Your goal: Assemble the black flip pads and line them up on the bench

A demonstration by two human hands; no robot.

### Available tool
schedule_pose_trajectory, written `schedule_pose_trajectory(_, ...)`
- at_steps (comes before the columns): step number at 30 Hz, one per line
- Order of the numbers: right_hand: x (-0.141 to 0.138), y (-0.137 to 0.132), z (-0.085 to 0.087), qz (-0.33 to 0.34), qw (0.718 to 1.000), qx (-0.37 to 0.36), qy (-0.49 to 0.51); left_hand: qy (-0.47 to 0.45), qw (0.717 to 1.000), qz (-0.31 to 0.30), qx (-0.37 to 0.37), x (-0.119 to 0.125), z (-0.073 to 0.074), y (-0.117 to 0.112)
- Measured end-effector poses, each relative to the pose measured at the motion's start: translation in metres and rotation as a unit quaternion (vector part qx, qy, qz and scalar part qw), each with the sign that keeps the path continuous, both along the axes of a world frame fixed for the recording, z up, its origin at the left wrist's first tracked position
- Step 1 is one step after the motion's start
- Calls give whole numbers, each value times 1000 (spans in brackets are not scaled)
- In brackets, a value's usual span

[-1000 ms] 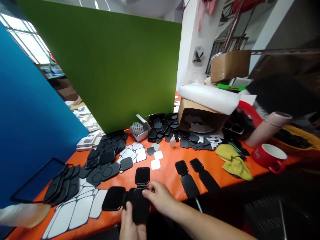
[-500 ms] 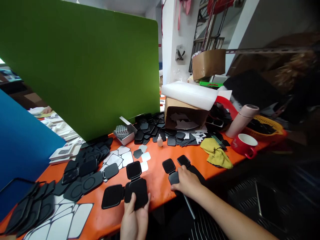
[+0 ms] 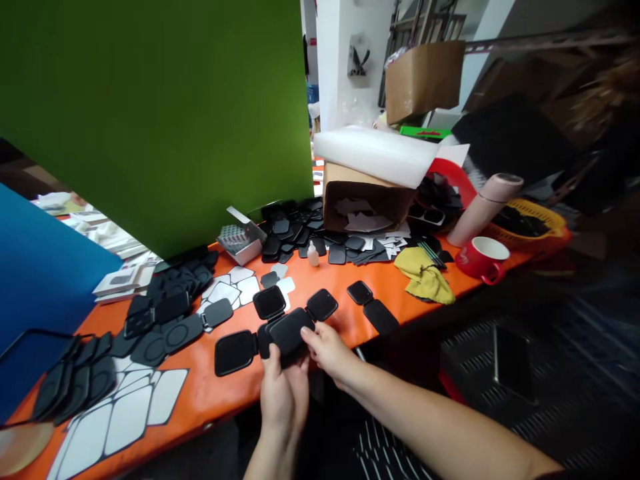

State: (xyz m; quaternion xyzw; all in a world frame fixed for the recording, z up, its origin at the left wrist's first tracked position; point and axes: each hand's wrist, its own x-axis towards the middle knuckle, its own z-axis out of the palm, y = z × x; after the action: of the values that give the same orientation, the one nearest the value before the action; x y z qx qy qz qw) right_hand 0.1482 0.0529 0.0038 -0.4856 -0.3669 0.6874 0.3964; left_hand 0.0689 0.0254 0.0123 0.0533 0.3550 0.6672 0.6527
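**Left hand (image 3: 286,381) and right hand (image 3: 327,348) close together at the frame's lower middle**

The left forearm rises steeply from the bottom edge, thumb over and fingers under the black three-panel piece (image 3: 235,353). The right forearm slants up-left from the lower right corner; its thumb and fingers pinch the edge of the black two-panel piece (image 3: 291,331), which overlaps the other at centre. The two-panel piece's long axis runs lower left to upper right, smaller panel uppermost; the three-panel piece points one panel left, one up.
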Motion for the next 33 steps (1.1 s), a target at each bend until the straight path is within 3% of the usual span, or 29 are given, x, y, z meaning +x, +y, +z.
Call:
schedule_pose_trajectory(4,0,5,-3,52,996,65,-33,44,999,25,-14,-8,-1,0)
schedule_pose_trajectory(7,15,3,-5,112,974,111,-161,94,995,32,-31,-13,-6,1)
schedule_pose_trajectory(10,55,-1,-3,117,900,185,-376,107,993,28,-41,-16,-10,5)
schedule_pose_trajectory(13,108,4,-1,13,786,179,-592,100,994,18,-48,-16,-13,10)
schedule_pose_trajectory(14,123,8,-1,2,770,141,-623,95,994,13,-47,-16,-13,11)
schedule_pose_trajectory(15,136,14,-2,2,773,103,-625,90,995,10,-45,-15,-13,12)
schedule_pose_trajectory(19,157,39,-2,32,842,41,-536,53,998,0,-43,-16,-10,18)
schedule_pose_trajectory(23,138,39,6,70,893,57,-442,32,999,11,-31,-17,-5,22)
schedule_pose_trajectory(25,115,27,9,57,944,45,-323,23,999,21,-19,-15,-4,23)
schedule_pose_trajectory(26,101,19,9,34,979,15,-199,14,1000,22,-14,-14,-3,23)
schedule_pose_trajectory(27,85,10,8,15,998,-27,-60,1,1000,20,-12,-12,-2,23)
schedule_pose_trajectory(28,69,2,7,-2,996,-69,59,-15,1000,11,-13,-10,-1,23)
schedule_pose_trajectory(30,38,-11,4,-45,969,-131,203,-47,998,-17,-29,-7,1,21)
schedule_pose_trajectory(33,5,-21,1,-102,947,-171,253,-71,995,-39,-61,-7,4,17)
